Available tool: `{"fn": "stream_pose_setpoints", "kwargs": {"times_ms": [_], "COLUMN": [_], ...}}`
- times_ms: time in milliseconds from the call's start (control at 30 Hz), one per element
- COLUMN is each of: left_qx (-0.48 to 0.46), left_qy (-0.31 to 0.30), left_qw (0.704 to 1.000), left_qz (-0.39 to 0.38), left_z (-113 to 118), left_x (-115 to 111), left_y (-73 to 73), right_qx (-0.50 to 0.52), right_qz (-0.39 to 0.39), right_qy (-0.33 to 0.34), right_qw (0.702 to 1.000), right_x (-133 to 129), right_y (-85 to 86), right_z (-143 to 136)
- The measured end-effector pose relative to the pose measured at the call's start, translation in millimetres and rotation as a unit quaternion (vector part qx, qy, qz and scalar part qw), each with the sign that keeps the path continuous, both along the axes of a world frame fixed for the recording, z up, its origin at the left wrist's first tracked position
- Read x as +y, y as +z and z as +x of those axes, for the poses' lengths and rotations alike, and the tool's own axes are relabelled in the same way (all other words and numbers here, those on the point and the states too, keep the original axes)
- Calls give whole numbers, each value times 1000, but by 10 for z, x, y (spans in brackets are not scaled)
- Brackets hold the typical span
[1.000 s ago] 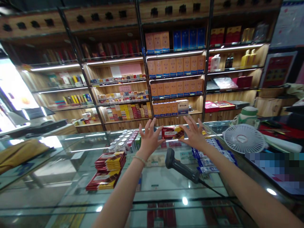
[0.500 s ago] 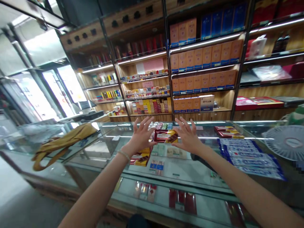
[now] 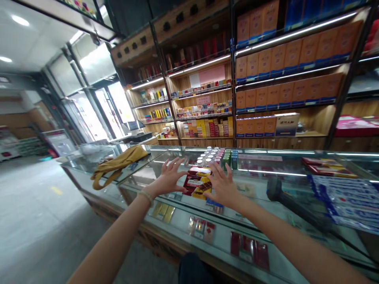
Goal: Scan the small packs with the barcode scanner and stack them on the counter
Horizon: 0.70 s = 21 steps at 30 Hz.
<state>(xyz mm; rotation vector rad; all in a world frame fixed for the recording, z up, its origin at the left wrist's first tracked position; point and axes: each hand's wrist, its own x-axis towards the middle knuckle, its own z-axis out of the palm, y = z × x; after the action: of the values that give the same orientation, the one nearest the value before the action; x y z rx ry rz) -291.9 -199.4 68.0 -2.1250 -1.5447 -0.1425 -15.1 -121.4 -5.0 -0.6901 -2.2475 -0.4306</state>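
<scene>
Dark red and yellow chocolate packets (image 3: 196, 185) lie on the glass counter between my two hands, a glossy one just behind the nearest. My left hand (image 3: 169, 178) is at their left side, fingers spread and thumb tip near the left edge. On the right side my right hand (image 3: 221, 186) is also spread, its thumb low by the front corner and its fingers overlapping the packets' right edge. Whether either hand presses on them I cannot tell. Rows of small white-capped bottles (image 3: 207, 156) and coloured little packs stand just beyond.
A black handheld scanner (image 3: 275, 190) lies right of my right hand. Blue and white packets (image 3: 343, 201) and more chocolate packets (image 3: 328, 167) are at the right. A mustard bag (image 3: 121, 162) lies on the left counter. Stocked shelves (image 3: 207, 114) line the back wall.
My view has swung left. The chocolate packet between my hands, earlier right of another group of packets, now appears with that group. Both hands have come lower and stay spread.
</scene>
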Motion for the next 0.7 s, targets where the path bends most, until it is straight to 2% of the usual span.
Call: {"fn": "stream_pose_setpoints", "kwargs": {"times_ms": [167, 333, 500, 700], "left_qx": [-3, -13, -34, -38], "left_qy": [0, -4, 16, 29], "left_qw": [1000, 1000, 998, 999], "left_qz": [-14, -25, -41, -22], "left_z": [-169, -206, -164, -119], "left_x": [-14, 10, -15, -47], "left_y": [-239, -419, -428, -394], "right_qx": [-18, -38, -36, -29], "right_qz": [8, 12, 8, 16], "right_qy": [10, 18, 17, 15], "right_qw": [1000, 999, 999, 999], "right_x": [-22, -19, -27, -30], "right_y": [-169, -283, -280, -255], "right_z": [-143, -176, -190, -252]}}
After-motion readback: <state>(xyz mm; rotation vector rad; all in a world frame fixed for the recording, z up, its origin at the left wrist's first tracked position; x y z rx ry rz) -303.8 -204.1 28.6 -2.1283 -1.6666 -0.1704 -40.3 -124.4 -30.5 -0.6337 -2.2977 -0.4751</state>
